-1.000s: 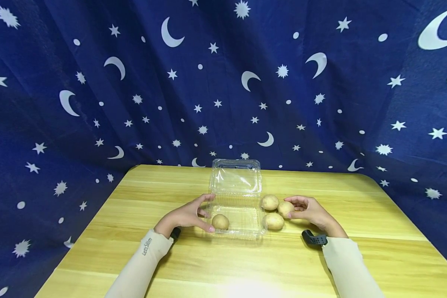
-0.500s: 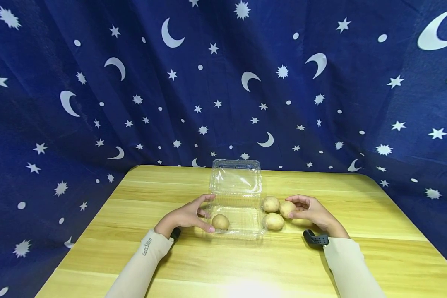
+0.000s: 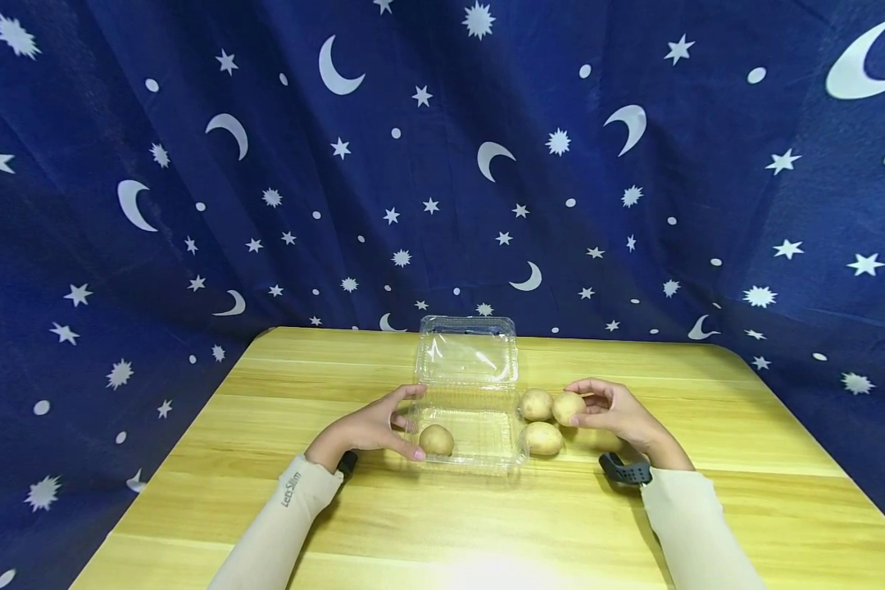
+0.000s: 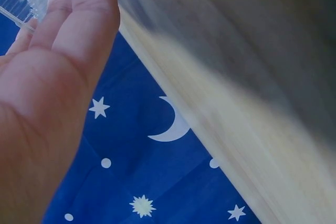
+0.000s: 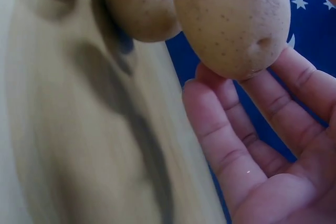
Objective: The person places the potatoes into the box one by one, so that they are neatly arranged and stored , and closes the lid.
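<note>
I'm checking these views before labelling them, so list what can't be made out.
Held potato: right wrist view, upper end cut off by the top edge; head view, right side partly covered by the right hand.
Left hand: left wrist view, some fingertips cut off by the top edge.
Clear container: left wrist view, mostly cut off by the edges.
Table: right wrist view, wood grain blurred.

Head camera looks forward and down across a table (image 3: 383, 524); close-up wrist cameras face along the left hand (image 3: 369, 424), its 7 o'clock, and right hand (image 3: 625, 418), its 4, sharing both.
</note>
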Motion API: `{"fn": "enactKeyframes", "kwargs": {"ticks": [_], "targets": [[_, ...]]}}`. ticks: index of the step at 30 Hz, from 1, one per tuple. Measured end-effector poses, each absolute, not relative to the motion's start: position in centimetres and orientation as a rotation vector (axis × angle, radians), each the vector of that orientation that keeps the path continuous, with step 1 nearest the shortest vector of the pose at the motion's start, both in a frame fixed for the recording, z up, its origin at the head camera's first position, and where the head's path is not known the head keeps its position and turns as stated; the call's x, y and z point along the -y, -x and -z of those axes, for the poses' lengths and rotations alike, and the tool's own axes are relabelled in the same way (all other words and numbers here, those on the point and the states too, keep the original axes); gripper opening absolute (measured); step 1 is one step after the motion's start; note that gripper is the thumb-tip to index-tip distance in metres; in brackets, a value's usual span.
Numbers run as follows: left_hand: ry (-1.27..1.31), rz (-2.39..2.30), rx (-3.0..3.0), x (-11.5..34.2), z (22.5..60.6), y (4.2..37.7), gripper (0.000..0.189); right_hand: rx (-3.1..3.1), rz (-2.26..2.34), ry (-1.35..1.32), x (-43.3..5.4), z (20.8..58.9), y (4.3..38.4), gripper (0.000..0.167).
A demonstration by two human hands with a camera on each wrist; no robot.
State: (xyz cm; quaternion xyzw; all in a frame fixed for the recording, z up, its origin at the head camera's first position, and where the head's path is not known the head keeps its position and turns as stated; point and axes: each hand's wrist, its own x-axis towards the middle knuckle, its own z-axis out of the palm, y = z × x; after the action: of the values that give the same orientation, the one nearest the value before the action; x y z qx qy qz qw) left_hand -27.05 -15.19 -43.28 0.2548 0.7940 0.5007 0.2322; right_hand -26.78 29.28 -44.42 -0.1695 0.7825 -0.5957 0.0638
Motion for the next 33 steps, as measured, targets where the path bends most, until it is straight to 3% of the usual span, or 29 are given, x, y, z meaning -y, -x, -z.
{"fn": "enactKeyframes", "kwargs": {"ticks": [33], "targets": [[-0.724,-1.405,-2.154,15.3,43.4,27.2,0.11,-2.464,1.835,0.742,-25.9,42.4,26.5,0.045]]}}
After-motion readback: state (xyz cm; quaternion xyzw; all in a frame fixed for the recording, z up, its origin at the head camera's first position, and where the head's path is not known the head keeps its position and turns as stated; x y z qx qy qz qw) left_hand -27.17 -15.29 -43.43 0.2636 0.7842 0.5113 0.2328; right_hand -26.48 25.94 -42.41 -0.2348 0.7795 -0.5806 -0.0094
